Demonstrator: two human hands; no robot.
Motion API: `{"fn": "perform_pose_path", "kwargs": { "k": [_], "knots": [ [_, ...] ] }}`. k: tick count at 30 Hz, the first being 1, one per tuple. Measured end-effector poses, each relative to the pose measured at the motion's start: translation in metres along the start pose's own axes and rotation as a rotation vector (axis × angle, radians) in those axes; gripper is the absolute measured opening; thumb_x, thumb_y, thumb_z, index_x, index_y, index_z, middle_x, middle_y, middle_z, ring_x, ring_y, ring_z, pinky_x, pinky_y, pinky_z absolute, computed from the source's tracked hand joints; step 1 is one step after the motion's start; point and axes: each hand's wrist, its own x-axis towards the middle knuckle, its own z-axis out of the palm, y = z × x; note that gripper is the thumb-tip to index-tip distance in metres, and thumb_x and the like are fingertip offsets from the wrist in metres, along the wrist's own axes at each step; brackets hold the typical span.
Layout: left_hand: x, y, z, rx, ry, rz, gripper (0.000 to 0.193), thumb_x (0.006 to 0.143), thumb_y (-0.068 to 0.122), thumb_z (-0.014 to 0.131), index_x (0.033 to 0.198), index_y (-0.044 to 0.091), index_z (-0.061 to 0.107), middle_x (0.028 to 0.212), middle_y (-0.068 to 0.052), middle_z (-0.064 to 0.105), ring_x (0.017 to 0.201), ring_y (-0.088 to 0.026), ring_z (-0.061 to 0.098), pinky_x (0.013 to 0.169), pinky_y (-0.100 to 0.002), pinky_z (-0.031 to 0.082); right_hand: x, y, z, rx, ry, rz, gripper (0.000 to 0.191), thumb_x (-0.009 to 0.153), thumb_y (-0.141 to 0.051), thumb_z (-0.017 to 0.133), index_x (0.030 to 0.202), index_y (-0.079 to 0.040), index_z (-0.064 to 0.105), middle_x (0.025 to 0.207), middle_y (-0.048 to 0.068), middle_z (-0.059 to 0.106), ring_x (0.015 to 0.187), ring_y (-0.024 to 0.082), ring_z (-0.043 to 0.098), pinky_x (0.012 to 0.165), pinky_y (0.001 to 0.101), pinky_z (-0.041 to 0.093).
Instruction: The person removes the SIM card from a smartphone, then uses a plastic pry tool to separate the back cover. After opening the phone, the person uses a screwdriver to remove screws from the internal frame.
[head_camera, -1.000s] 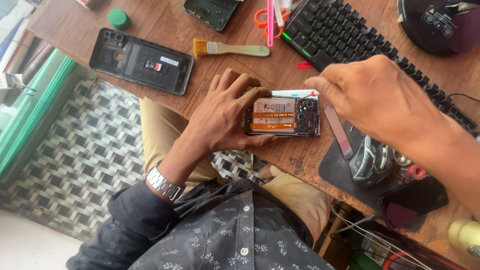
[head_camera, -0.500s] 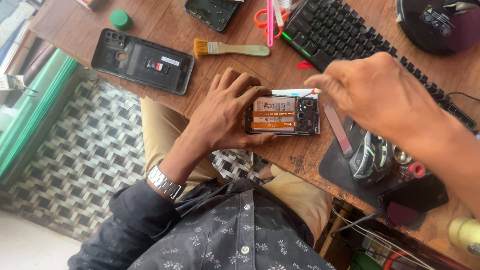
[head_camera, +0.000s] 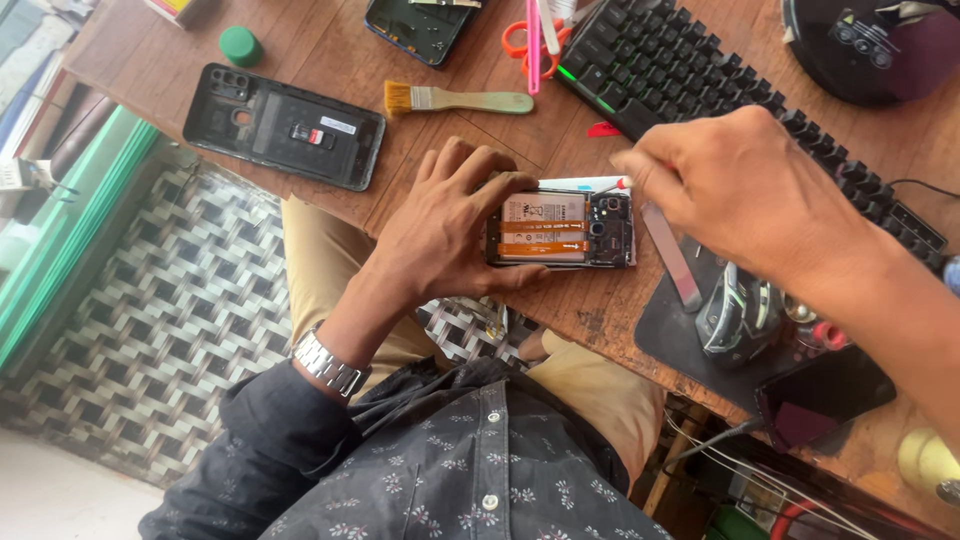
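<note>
Opened phone (head_camera: 562, 229) at wooden table (head_camera: 330, 50) edge, back off, battery and orange flex exposed. Left hand (head_camera: 440, 235) clamps phone's left end. Right hand (head_camera: 745, 190) pinches red-tipped tool (head_camera: 622, 184) at top edge. Removed back cover (head_camera: 283, 125) lies well apart, upper left. Internals in place; teardown judged early.

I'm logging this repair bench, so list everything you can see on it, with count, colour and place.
opened phone: 1, black with orange strips, table edge, centre
phone back cover: 1, black, left
second phone shell: 1, dark, top
brush: 1, pale handle, above the opened phone
cap: 1, green, top left
scissors: 1, orange handles, top
keyboard: 1, black, upper right
mouse: 1, grey-black, on dark mat, right
left hand: steadies the opened phone
right hand: pinches a thin red-tipped tool over it
</note>
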Motion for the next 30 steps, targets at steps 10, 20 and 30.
{"fn": "perform_pose_path", "kwargs": {
  "k": [10, 20, 30],
  "knots": [
    [0.0003, 0.0002, 0.0001, -0.002, 0.015, 0.013, 0.073, 0.073, 0.057, 0.086, 0.125, 0.009, 0.066, 0.123, -0.012, 0.058, 0.118, -0.035, 0.050, 0.105, -0.050, 0.042, -0.0010, -0.0010, -0.0058, 0.106, 0.223, -0.521, 0.023, 0.089, -0.017, 0.071, 0.106, -0.001, 0.071, 0.095, 0.015, 0.071, 0.089, 0.035, 0.071, 0.078, 0.0423, 0.056],
    [-0.0011, -0.0007, 0.0000, 0.002, 0.025, 0.025, 0.074, 0.073, 0.056, 0.086, 0.126, 0.009, 0.066, 0.123, -0.012, 0.058, 0.118, -0.035, 0.050, 0.106, -0.051, 0.041, -0.0030, -0.0050, -0.0051, -0.002, 0.040, -0.117, 0.030, 0.097, -0.031, 0.065, 0.101, -0.003, 0.074, 0.087, 0.018, 0.072, 0.081, 0.033, 0.071, 0.076, 0.0414, 0.056],
    [-0.0002, 0.0002, 0.0015, -0.003, -0.003, -0.002, 0.073, 0.074, 0.056, 0.085, 0.127, 0.010, 0.066, 0.124, -0.012, 0.058, 0.119, -0.035, 0.050, 0.105, -0.050, 0.042, -0.0061, -0.0041, -0.0032, 0.113, 0.164, -0.280, 0.019, 0.096, -0.020, 0.070, 0.104, -0.003, 0.075, 0.089, 0.016, 0.072, 0.076, 0.031, 0.071, 0.070, 0.0408, 0.056]
  ]
}}
